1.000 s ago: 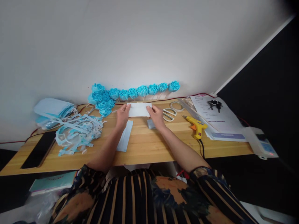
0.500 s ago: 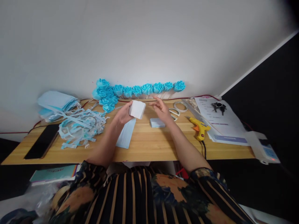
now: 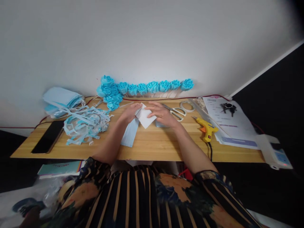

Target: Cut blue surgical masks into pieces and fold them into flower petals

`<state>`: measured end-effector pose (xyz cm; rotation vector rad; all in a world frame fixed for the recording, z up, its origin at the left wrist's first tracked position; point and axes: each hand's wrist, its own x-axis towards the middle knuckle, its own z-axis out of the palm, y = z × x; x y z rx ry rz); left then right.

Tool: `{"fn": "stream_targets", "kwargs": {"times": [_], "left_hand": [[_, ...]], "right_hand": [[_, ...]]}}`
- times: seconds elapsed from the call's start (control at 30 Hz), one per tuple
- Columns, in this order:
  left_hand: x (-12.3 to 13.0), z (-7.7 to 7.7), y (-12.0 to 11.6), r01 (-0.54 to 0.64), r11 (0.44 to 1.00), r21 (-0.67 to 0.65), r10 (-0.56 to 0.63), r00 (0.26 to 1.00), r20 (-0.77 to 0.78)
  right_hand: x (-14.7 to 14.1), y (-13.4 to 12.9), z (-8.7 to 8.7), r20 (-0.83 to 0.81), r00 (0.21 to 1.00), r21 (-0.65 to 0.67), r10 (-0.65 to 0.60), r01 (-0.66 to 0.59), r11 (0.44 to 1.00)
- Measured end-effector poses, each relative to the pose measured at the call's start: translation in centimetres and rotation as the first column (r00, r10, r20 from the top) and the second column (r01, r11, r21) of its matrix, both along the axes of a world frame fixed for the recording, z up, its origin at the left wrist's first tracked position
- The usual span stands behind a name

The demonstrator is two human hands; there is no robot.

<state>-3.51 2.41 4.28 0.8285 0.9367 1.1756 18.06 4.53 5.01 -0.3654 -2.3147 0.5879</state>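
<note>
A small stack of white squares [image 3: 146, 117], tilted corner-down, is held above the table between my hands. My left hand [image 3: 131, 112] grips its left edge. The fingers of my right hand [image 3: 161, 113] lie over its right side. Beneath my left hand a light blue pleated face mask piece [image 3: 129, 134] lies on the wood. Under my right hand a small pale blue stack [image 3: 160, 124] is mostly hidden. White-handled scissors [image 3: 178, 113] lie just beyond my right hand.
Blue fabric roses [image 3: 152, 86] line the wall. At left are packed masks [image 3: 62, 97], cut strips [image 3: 86, 124] and a phone [image 3: 47, 136]. On the right are a tape roll [image 3: 187, 106], a yellow glue gun [image 3: 206, 128], papers [image 3: 234, 128] and keys [image 3: 228, 108].
My right hand has moved left onto the white stack, which has turned corner-down. The scissors show more fully, and the pale blue stack is now largely covered. The view has shifted slightly.
</note>
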Motion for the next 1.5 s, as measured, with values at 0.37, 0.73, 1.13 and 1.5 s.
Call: {"fn": "stream_targets", "kwargs": {"times": [0.37,0.73,1.13,1.5], "left_hand": [[0.5,0.6,-0.7,-0.053,0.987,0.152,0.101,0.939,-0.329],[1.7,-0.2,-1.0,0.001,0.984,0.180,0.069,0.922,-0.380],[2.1,-0.3,-1.2,0.111,0.975,0.193,-0.038,0.936,-0.349],[1.9,-0.4,-1.2,0.177,0.967,0.183,-0.106,0.933,-0.343]], "right_hand": [[-0.2,0.2,-1.1,0.070,0.965,-0.017,-0.254,0.255,0.967],[-0.6,-0.5,-0.9,0.015,0.912,0.111,-0.410,0.406,0.907],[-0.7,-0.6,-1.4,0.053,0.900,0.083,-0.433,0.428,0.900],[-0.5,0.3,-1.8,0.006,0.881,-0.014,-0.474,0.474,0.881]]}}
